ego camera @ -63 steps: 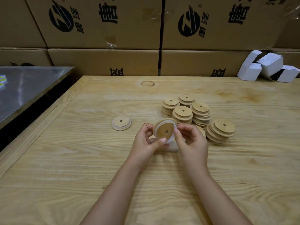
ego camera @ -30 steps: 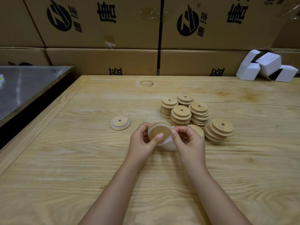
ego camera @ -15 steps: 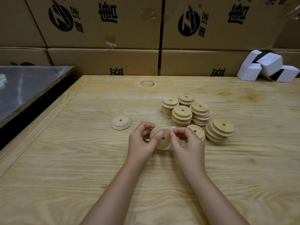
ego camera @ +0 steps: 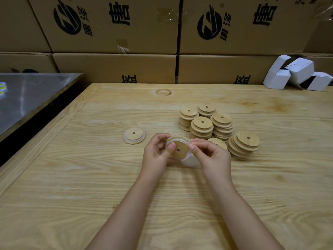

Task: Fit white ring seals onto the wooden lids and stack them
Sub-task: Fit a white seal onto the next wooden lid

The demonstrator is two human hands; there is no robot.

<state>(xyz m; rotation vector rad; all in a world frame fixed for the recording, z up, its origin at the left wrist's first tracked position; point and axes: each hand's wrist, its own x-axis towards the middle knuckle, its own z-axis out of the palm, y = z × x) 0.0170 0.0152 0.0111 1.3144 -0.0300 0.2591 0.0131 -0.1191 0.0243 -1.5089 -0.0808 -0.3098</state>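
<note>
1. Just in front of the cluster of lid stacks (ego camera: 201,123), in the head view, a wooden lid (ego camera: 180,148) is held tilted above the table (ego camera: 90,177). Its face with the centre hole is turned toward the camera.
2. The lid is gripped by the left hand (ego camera: 156,152). The thumb is pressed on the lid's face and the fingers are curled behind its rim.
3. A white ring seal (ego camera: 177,140) is pinched by the thumb and forefinger of the right hand (ego camera: 212,156) at the lid's right edge. A white band is seen along the upper rim only, so the seal is judged to be partly seated and not yet worked all the way round.
4. More white material (ego camera: 191,162) is seen directly under the held lid, nearer than the cluster. Whether it is the slack part of this ring or a supply of spare seals cannot be told.
5. Left of the cluster and well apart from it, one finished lid (ego camera: 134,135) lies flat with a white band round its lower edge. It is judged to be complete and to mark the start of the finished stack.
6. Within the cluster, five stacks are counted, the rightmost one (ego camera: 243,147) leaning. No white is seen on any of them, so they are judged to be unfitted. By that reading, one lid is done, one is in hand, and most of the task is left.
7. Behind the cluster, cardboard cartons (ego camera: 115,24) are stacked along the table's far edge. Small white boxes (ego camera: 297,74) lie behind it and to its right.
</note>
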